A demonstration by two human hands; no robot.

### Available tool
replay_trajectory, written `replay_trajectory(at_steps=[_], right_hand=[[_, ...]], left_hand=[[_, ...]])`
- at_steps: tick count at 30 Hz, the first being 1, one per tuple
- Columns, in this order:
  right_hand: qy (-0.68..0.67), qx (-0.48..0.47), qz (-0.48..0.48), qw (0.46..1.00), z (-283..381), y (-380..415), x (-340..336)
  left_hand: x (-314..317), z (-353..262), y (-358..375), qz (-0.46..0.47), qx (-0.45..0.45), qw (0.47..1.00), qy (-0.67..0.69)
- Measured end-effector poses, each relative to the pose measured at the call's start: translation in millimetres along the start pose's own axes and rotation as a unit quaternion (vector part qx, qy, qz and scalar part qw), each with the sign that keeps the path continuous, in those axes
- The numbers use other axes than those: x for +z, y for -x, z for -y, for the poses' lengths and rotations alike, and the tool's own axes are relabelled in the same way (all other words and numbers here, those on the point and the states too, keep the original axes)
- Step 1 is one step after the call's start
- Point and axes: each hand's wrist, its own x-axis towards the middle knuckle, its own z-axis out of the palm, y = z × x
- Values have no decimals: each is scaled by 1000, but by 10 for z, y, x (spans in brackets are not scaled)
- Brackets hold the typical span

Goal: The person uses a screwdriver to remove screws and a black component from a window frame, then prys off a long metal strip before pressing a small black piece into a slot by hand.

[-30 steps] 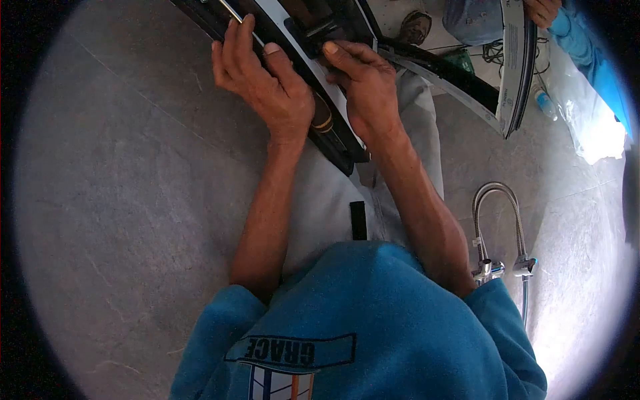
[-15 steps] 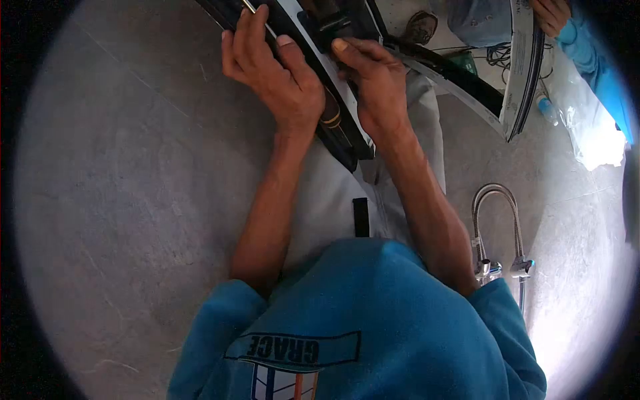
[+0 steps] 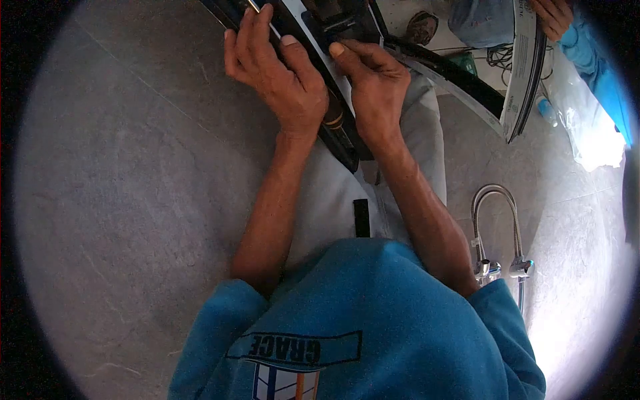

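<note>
A long black frame piece [image 3: 313,53] with a pale strip along it slants across my lap at the top of the head view. My left hand [image 3: 280,83] is curled over its left side, fingertips beside a thin silver rod [image 3: 254,5]. On the right side, my right hand [image 3: 379,87] is closed in a pinch, thumb pressed against the forefinger at the strip's edge. Whatever lies between those fingers is hidden. Below my left palm shows a dark rounded part with gold-coloured bands [image 3: 333,121], partly covered by the hand.
Another curved black-and-white frame [image 3: 512,107] stands at upper right, with a co-worker's hand [image 3: 552,19] on it. Nearby are a shoe [image 3: 422,28], cables [image 3: 500,57], a bottle [image 3: 547,110] and clear plastic sheeting [image 3: 590,133]. A metal hose fitting [image 3: 497,190] lies right of my arm.
My right hand has shifted slightly down and its wrist has turned a little left, covering more of the pale strip. My left hand has moved marginally right and stays on the frame piece.
</note>
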Motion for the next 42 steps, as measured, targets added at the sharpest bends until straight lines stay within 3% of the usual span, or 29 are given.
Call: replay_trajectory(at_steps=[6,8,11,16,21,23,27,34,36,37,40,42], right_hand=[[73,-27,13,997,2,10,-17],[135,-119,4,984,-90,-6,-23],[202,-153,5,967,-79,-8,-47],[165,-150,10,975,-57,-37,-25],[168,-141,53,974,32,-140,-115],[154,-69,136,976,120,-227,-194],[183,-58,220,956,173,-391,-280],[55,11,211,976,-19,-376,-276],[-66,80,176,979,-62,-364,-253],[-66,82,175,979,-63,-369,-263],[-131,143,215,957,-76,-441,-286],[-196,175,252,931,-103,-494,-307]], left_hand=[[-2,-7,-9,-2,1,1000,-14],[10,-4,-18,-7,-7,1000,12],[-9,-1,-24,7,-8,1000,17],[-56,17,-29,51,2,999,-19],[-106,-109,-75,91,-72,993,31],[-104,-68,-75,102,-87,988,73],[-151,-34,-90,130,-70,986,78],[-216,-158,-125,168,-95,978,80],[-190,-180,-109,165,-86,982,30],[-176,-198,-96,166,-87,982,30],[-121,-183,-77,158,-103,982,18],[-73,-129,-53,127,-33,991,-20]])
